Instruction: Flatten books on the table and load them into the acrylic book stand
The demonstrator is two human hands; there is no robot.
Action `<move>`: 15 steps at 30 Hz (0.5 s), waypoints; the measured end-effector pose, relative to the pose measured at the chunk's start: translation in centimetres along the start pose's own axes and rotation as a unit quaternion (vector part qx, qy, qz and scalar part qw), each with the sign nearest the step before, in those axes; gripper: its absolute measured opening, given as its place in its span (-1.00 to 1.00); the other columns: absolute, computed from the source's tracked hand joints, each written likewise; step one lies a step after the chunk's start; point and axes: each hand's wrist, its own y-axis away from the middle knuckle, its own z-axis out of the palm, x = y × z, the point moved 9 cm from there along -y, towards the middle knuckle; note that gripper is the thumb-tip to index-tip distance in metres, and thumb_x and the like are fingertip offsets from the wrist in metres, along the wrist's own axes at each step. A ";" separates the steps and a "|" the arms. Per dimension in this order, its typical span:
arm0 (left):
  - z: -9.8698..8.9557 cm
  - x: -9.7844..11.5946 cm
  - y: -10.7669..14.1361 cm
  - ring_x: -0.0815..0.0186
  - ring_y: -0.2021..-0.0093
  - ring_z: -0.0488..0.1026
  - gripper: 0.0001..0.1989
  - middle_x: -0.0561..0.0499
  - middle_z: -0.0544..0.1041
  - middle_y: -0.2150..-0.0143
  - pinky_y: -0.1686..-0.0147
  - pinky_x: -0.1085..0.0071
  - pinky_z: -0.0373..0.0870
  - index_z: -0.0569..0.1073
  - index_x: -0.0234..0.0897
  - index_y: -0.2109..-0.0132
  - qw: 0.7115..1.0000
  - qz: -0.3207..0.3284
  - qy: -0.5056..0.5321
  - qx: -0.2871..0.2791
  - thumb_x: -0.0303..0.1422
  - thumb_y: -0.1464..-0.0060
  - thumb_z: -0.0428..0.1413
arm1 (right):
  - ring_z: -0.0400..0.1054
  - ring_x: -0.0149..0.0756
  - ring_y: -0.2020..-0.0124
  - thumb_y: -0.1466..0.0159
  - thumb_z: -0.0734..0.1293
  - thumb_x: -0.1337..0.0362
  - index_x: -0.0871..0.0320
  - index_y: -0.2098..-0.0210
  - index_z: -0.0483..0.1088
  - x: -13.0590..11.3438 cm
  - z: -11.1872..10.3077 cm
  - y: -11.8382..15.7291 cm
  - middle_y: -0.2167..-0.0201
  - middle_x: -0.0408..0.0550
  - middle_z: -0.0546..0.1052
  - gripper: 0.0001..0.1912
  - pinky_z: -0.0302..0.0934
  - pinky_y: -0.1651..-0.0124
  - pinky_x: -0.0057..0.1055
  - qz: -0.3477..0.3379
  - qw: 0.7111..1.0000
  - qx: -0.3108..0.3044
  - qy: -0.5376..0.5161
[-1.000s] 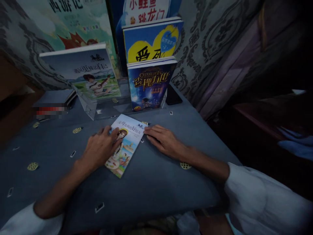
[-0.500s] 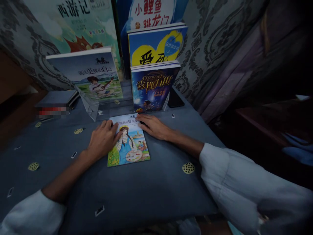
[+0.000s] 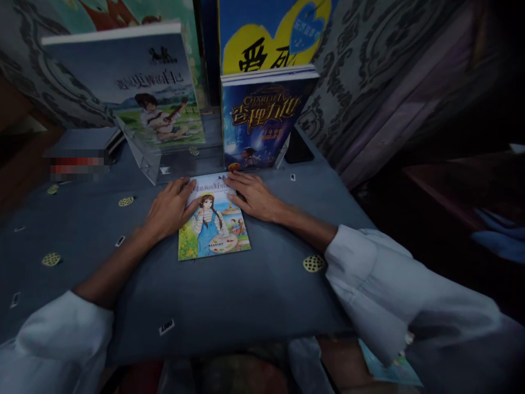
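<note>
A thin book (image 3: 217,230) with a girl in blue overalls on its cover lies flat on the dark cloth-covered table (image 3: 262,295). My left hand (image 3: 170,205) rests at the book's upper left edge, fingers spread and thumb over the cover. On the upper right part of the cover lie the fingers of my right hand (image 3: 254,197), also apart. Neither hand grips anything. Just behind the book stand a dark blue book (image 3: 260,120) and, to the left, a book with a guitar player (image 3: 164,109) on a clear stand (image 3: 141,153).
A yellow and blue book (image 3: 262,44) rises behind the dark blue one. A black phone (image 3: 299,149) lies to its right. Stacked books (image 3: 84,145) are at the back left. Patterned curtain fabric (image 3: 369,60) hangs behind, and the table's right edge drops into darkness.
The view has tipped down and closer, so the standing books look larger. My right hand's fingers have spread apart more over the cover. The flat book has stayed in place on the table.
</note>
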 end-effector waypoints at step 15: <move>0.7 -0.7 0.2 -0.02 -0.34 0.26 -0.38 -0.28 0.31 -0.35 -0.31 0.04 0.20 0.29 -0.39 -0.34 0.999 -0.007 0.039 -0.002 -0.06 -0.38 -0.22 | 0.07 -0.02 -0.44 -0.41 0.30 0.03 0.16 -0.36 0.22 -7.2 -0.6 8.2 -0.38 0.20 0.27 -0.38 -0.04 -0.44 0.15 -0.089 0.992 -0.032 -0.085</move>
